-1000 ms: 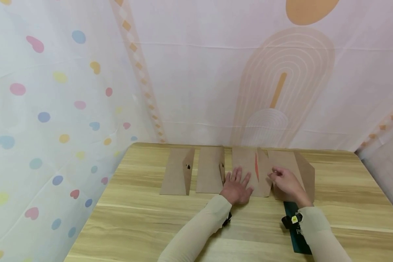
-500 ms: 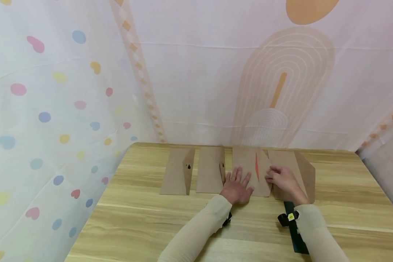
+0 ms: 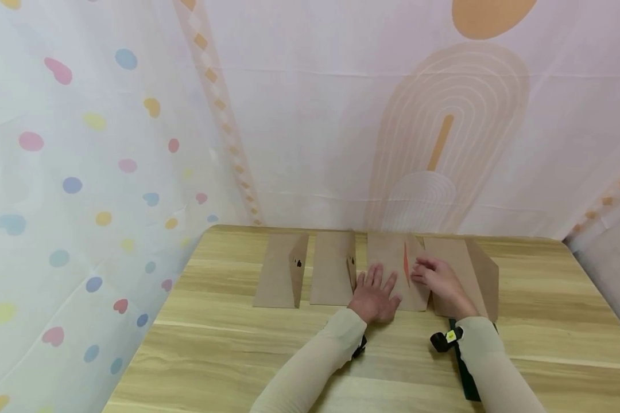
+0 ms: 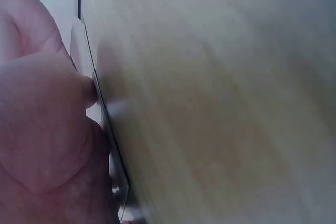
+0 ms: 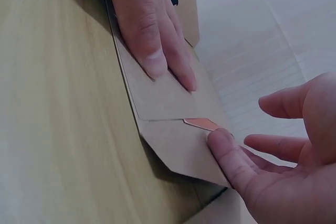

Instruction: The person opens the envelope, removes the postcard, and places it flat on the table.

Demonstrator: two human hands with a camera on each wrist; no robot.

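Observation:
My left hand (image 3: 374, 295) lies with spread fingers on a brown paper envelope (image 3: 384, 249), third from the left in a row. My right hand (image 3: 441, 281) is at that envelope's right-hand flap (image 5: 181, 148), its fingers bent slightly. One fingertip touches the flap beside a narrow orange-red strip (image 5: 200, 123) that shows along the envelope's opening. In the right wrist view, the other right-hand fingers stand apart from the paper. Mostly palm and fingers close to an edge fill the left side of the left wrist view.
Two similar envelopes, the far-left one (image 3: 276, 275) and its neighbour (image 3: 330, 269), lie with raised flaps showing black marks. Another brown envelope (image 3: 446, 252) lies right of the worked one. A dark green flat piece (image 3: 467, 378) is partly under the right forearm. Patterned cloth (image 3: 310, 143) hangs behind the table.
My right hand has moved left over the third envelope, and its flap has gone left toward the orange-red strip. The left hand has stayed in place.

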